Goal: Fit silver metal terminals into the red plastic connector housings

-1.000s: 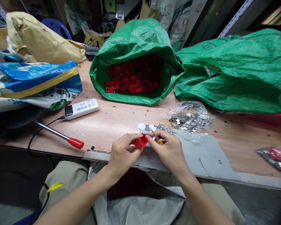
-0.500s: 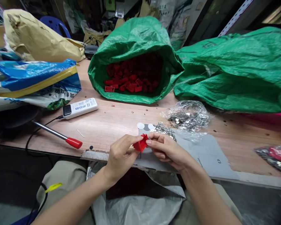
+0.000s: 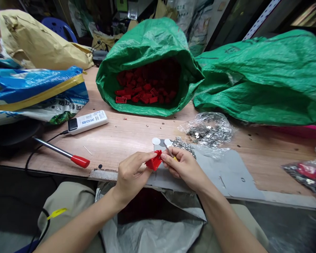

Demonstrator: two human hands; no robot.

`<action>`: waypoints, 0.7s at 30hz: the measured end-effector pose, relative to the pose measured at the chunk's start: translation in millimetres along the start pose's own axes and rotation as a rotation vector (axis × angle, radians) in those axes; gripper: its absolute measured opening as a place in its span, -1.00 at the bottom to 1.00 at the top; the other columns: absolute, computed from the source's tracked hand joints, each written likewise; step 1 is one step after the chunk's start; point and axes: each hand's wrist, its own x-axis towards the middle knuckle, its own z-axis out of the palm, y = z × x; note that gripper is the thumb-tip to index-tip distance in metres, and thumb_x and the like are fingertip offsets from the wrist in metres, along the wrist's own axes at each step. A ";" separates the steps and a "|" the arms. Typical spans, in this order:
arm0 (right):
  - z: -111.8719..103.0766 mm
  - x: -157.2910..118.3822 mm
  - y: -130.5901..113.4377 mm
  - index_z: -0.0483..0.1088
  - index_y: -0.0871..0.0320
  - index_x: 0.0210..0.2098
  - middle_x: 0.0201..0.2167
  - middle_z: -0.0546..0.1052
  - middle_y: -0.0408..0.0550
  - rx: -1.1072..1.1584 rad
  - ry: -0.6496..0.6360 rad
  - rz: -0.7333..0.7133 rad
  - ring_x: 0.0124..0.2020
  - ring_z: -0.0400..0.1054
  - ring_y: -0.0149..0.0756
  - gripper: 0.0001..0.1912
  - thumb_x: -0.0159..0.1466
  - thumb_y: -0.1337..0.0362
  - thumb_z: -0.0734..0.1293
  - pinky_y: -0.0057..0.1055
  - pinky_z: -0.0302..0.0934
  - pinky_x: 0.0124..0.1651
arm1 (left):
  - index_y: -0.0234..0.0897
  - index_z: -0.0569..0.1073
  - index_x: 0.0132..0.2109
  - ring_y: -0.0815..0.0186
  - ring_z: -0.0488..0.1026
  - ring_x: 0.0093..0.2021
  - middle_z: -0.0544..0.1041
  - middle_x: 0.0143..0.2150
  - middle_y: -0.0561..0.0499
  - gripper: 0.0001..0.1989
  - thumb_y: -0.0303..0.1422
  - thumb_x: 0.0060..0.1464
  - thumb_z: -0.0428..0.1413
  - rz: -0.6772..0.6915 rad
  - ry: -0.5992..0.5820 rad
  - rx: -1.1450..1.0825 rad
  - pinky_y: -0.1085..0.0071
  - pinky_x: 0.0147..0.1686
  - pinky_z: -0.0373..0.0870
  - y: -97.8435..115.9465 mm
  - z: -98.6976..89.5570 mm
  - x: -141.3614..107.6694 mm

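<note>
A small red plastic housing [image 3: 153,162], hollow on its right side, is pinched between the thumb and fingers of my left hand [image 3: 133,172]. My right hand [image 3: 183,165] is closed, its thumb tip against the housing's open side. Across those right fingers lies a slim tool [image 3: 170,151] with a metal shaft and a bit of yellow; its exact kind is unclear. Whether a small metal piece sits at the right fingertips I cannot tell. Just behind the hands, a pile of small metal pieces [image 3: 183,146] rests on a grey sheet [image 3: 226,175].
A green sack [image 3: 150,38] of red housings gapes at the back, beside another green sack [image 3: 265,77]. A clear bag [image 3: 210,130] holds metal pieces. Left are a red-handled lever [image 3: 80,161] and a white device [image 3: 88,122]. A grey bag [image 3: 158,235] lies open on my lap.
The slim tool with yellow on it now shows in my right hand, between thumb and fingers. The red housing stays in my left hand. The whole view has shifted slightly.
</note>
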 end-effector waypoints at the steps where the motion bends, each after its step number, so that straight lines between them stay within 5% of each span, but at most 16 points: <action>1: -1.2 -0.5 -1.7 0.37 0.17 -0.32 -0.51 0.40 -0.19 0.043 -0.054 0.042 -0.69 -0.02 -0.57 -0.59 0.30 -0.07 0.42 -0.55 -0.20 -0.65 | -0.25 0.53 0.01 0.34 0.63 -0.15 0.67 -0.13 -0.04 -0.63 -0.67 0.09 0.22 -0.008 -0.005 -0.011 0.47 -0.11 0.57 1.0 -0.3 -0.1; 12: -5.9 -0.9 -9.2 0.45 0.24 -0.32 -0.58 0.42 -0.21 0.343 -0.188 0.307 -0.74 -0.21 -0.70 -0.54 0.06 0.02 0.61 -0.63 -0.40 -0.72 | -0.23 0.51 0.02 0.33 0.64 -0.10 0.67 -0.11 -0.01 -0.58 -0.70 0.05 0.21 -0.011 -0.014 -0.163 0.49 -0.08 0.59 -2.5 1.2 -2.7; 14: -13.0 -2.5 -12.1 0.49 0.25 -0.18 -0.55 0.47 -0.14 0.219 -0.091 0.238 -0.74 -0.16 -0.66 -0.49 0.09 -0.02 0.58 -0.60 -0.37 -0.70 | -0.21 0.52 0.00 0.35 0.63 -0.12 0.66 -0.11 0.02 -0.61 -0.65 0.05 0.24 -0.121 0.004 -0.202 0.51 -0.12 0.60 -4.1 1.1 -2.6; 17: -35.7 -5.9 -14.2 0.48 0.21 0.00 -0.56 0.47 -0.15 -0.020 0.243 0.058 -0.71 -0.05 -0.56 -0.43 0.16 -0.05 0.52 -0.54 -0.24 -0.65 | -0.20 0.53 -0.03 0.36 0.61 -0.14 0.63 -0.15 0.03 -0.70 -0.54 0.08 0.28 -0.268 0.028 -0.247 0.48 -0.13 0.62 -4.3 -1.6 -0.7; 19: -51.1 -7.2 -11.8 0.52 0.19 -0.07 -0.50 0.50 -0.11 -0.228 0.456 -0.064 -0.61 0.17 -0.43 -0.55 0.19 0.00 0.49 -0.48 -0.01 -0.56 | -0.21 0.53 -0.02 0.32 0.60 -0.10 0.61 -0.12 0.00 -0.72 -0.46 0.11 0.28 -0.344 -0.006 -0.265 0.42 -0.11 0.63 -3.6 -4.2 0.9; 21: -59.0 -7.0 -7.1 0.56 0.17 -0.23 -0.39 0.55 -0.04 -0.480 0.496 -0.128 -0.42 0.35 -0.27 -0.74 0.22 0.09 0.45 -0.38 0.16 -0.38 | -0.21 0.52 0.01 0.28 0.59 -0.08 0.59 -0.06 -0.04 -0.73 -0.43 0.14 0.25 -0.412 -0.096 -0.300 0.39 -0.14 0.65 -3.4 -6.2 2.1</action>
